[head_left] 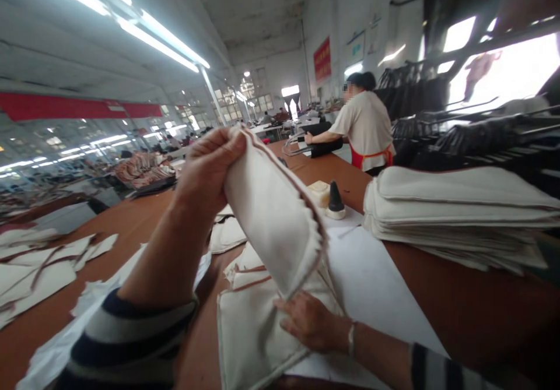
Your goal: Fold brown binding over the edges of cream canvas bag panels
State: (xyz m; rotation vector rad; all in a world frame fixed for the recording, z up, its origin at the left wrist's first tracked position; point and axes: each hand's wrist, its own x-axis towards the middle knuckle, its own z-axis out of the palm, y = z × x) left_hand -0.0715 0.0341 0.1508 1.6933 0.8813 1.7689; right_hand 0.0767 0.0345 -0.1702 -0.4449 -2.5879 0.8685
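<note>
My left hand is raised at the centre, thumb and fingers closed on the upper end of a cream fabric piece. This piece hangs slanting down to the right; a brown edge and small notches run along its curved side. Below it is a cream fabric panel with a seam near its border. My right hand is curled at the panel's upper right part, its fingertips close by the raised piece's lower corner. The panel creases beside these fingers; the thumb is hidden.
A thick stack of cream panels stands on the brown table at right. White paper lies under the work. A dark cone-topped bottle stands beyond. Loose cream pieces lie left. A co-worker stands further back.
</note>
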